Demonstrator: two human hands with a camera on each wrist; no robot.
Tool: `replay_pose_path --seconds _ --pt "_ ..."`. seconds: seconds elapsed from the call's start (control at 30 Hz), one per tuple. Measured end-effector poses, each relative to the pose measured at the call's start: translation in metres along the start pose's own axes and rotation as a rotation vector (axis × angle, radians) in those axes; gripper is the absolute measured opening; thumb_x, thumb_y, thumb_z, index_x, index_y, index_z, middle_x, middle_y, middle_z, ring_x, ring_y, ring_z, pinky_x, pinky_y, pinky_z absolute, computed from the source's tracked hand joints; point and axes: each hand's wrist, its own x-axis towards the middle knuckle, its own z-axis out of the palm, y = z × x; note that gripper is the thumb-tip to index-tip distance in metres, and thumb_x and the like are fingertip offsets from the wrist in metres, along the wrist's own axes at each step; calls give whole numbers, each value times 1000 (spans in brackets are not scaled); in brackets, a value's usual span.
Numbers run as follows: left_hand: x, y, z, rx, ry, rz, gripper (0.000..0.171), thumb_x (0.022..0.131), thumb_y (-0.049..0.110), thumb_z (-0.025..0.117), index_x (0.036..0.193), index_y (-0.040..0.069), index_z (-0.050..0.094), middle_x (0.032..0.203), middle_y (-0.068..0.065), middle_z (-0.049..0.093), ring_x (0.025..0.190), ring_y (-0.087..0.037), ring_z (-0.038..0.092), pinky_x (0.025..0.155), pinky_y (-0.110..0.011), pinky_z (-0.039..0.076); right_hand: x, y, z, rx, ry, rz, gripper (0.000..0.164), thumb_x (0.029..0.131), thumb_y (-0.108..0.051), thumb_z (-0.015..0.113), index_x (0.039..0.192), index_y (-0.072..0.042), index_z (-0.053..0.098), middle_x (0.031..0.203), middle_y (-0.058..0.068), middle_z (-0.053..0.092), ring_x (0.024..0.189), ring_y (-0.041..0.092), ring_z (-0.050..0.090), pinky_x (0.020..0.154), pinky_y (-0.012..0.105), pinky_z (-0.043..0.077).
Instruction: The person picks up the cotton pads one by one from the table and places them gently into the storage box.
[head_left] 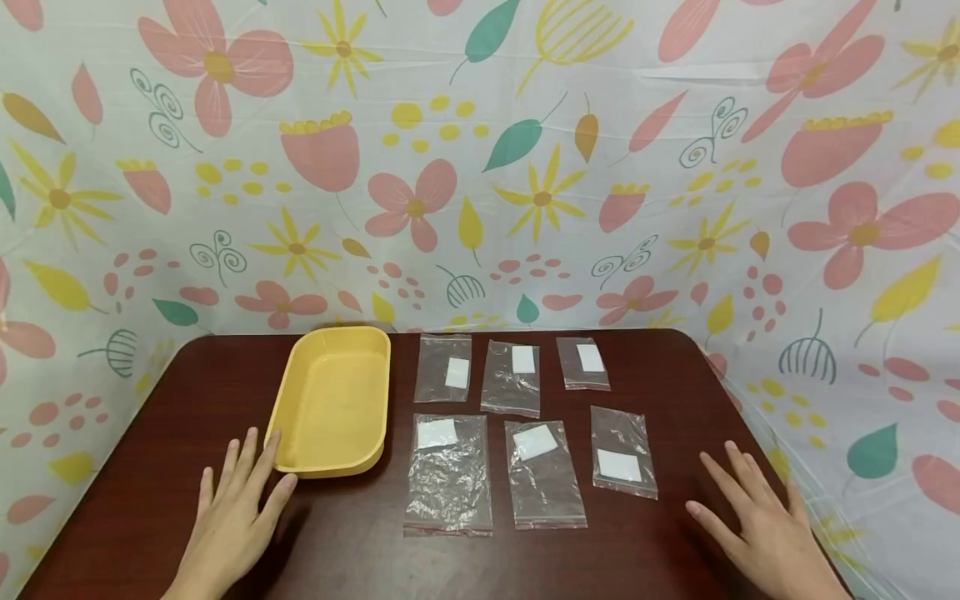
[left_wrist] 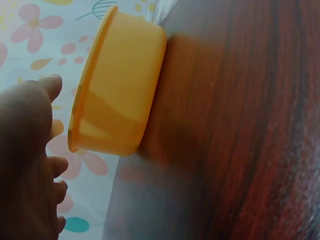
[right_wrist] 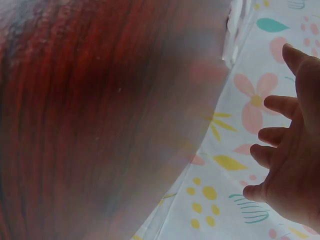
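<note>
My left hand (head_left: 236, 508), fingers spread and holding nothing, hovers by the near left corner of a yellow plastic basin (head_left: 330, 467). In the left wrist view a gap shows between the fingers and the basin's side (left_wrist: 115, 85). My right hand (head_left: 761, 517) is spread over the table's right edge, also holding nothing. Nearest to it lies a clear zip bag (head_left: 628, 429) with a white label (head_left: 619, 466). Several more clear zip bags with white labels lie in two rows, among them a larger crinkled one (head_left: 448, 492) and a small one (head_left: 573, 367).
All of it stands on a dark reddish-brown wooden table (head_left: 360, 550) with rounded far corners. A floral curtain (head_left: 480, 283) hangs behind the table and along both sides. The basin is at the left, the bags at the middle and right.
</note>
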Motion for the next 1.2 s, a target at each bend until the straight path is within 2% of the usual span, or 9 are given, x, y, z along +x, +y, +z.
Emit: replay_pose_path --seconds 0.17,0.43,0.67,0.7,0.8,0.87,0.93,1.03,1.2 --pt "1 0 0 -78 33 0 72 108 41 43 163 22 1 166 -20 5 151 -42 -1 114 -66 -10 -2 0 1 21 1 6 80 97 -49 62 160 -12 28 164 24 14 151 38 8 105 65 -27" --pt "9 1 -5 -362 50 -10 69 110 30 40 162 22 -4 167 -15 0 149 -48 4 114 -70 1 -2 -5 5 50 77 -17 89 95 -46 68 162 -11 20 161 25 24 138 48 33 114 62 -17" --pt "17 1 -7 -508 33 -102 70 110 36 38 162 26 -8 167 -13 -5 149 -45 -1 111 -72 7 6 -13 5 112 147 -84 92 92 -41 73 162 -14 20 161 21 27 142 41 34 120 53 -6" --pt "18 1 -7 -523 38 -112 70 110 36 38 162 26 -8 167 -14 -5 149 -45 -1 113 -71 7 7 -14 5 126 154 -99 92 92 -40 74 162 -14 20 161 20 27 142 40 35 121 53 -4" --pt "22 0 -5 -570 69 -110 69 110 32 38 162 22 -7 167 -17 -3 149 -42 1 121 -35 11 12 -18 6 162 153 -124 93 92 -39 75 162 -14 20 162 19 26 142 41 35 122 51 2" --pt "27 0 -2 -617 91 -88 68 111 28 38 163 17 -5 166 -21 0 150 -41 3 112 -11 13 15 -20 6 182 136 -122 93 92 -39 75 162 -14 19 163 19 24 141 44 35 121 52 5" --pt "32 0 0 -655 102 -75 67 111 27 37 163 15 -4 165 -23 3 150 -41 4 97 2 15 17 -22 7 201 118 -116 93 92 -39 74 162 -14 19 163 19 23 139 48 35 121 53 8" --pt "40 1 2 -709 110 -92 65 111 30 35 163 15 -2 165 -24 6 150 -39 6 96 2 18 21 -25 8 217 90 -90 94 92 -43 73 163 -16 18 164 17 22 139 48 34 115 60 21" --pt "46 4 7 -771 117 -181 65 111 36 33 163 15 2 165 -21 11 151 -34 10 98 0 22 31 -30 10 208 77 -67 95 90 -49 73 163 -21 18 163 15 25 138 46 38 94 66 40"
